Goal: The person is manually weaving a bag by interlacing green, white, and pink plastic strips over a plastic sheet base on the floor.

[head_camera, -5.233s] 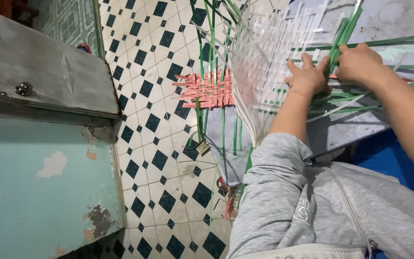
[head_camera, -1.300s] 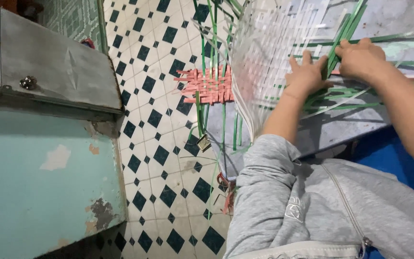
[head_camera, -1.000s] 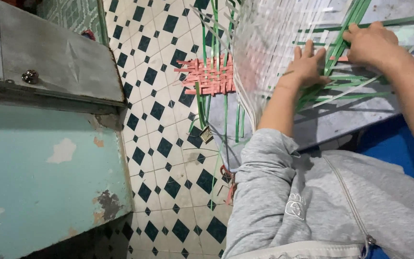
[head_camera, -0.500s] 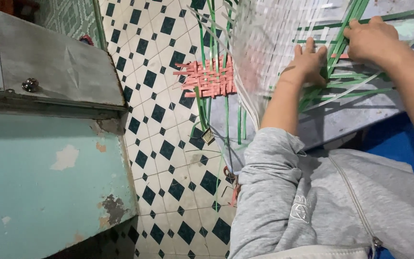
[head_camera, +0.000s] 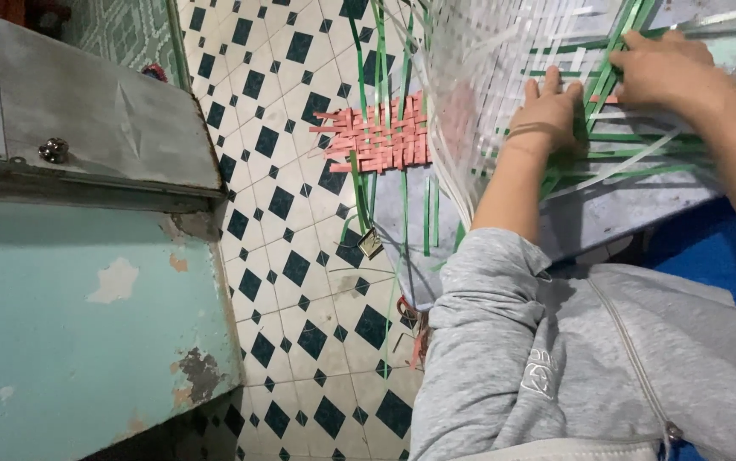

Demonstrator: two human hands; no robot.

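My left hand (head_camera: 549, 109) lies flat, fingers spread, on a partly woven sheet of clear white strips (head_camera: 487, 77) and green strips (head_camera: 615, 158). My right hand (head_camera: 662, 68) is just to its right, fingers closed around a long green strip (head_camera: 615, 43) that runs up out of the weave. The weave rests on a grey board (head_camera: 607, 213). I wear a grey zipped sweater (head_camera: 573, 358), its left sleeve pushed up above the forearm.
A small pink woven patch (head_camera: 376, 137) with loose green strips (head_camera: 404, 213) lies on the black-and-white diamond tile floor (head_camera: 291, 256). A worn teal cabinet (head_camera: 86, 316) with a grey metal top (head_camera: 95, 119) fills the left. Blue fabric (head_camera: 709, 252) shows at the right.
Both hands have stayed on the weave and shifted slightly up along the green strip. The view has swayed a little; the pink patch and cabinet have not moved.
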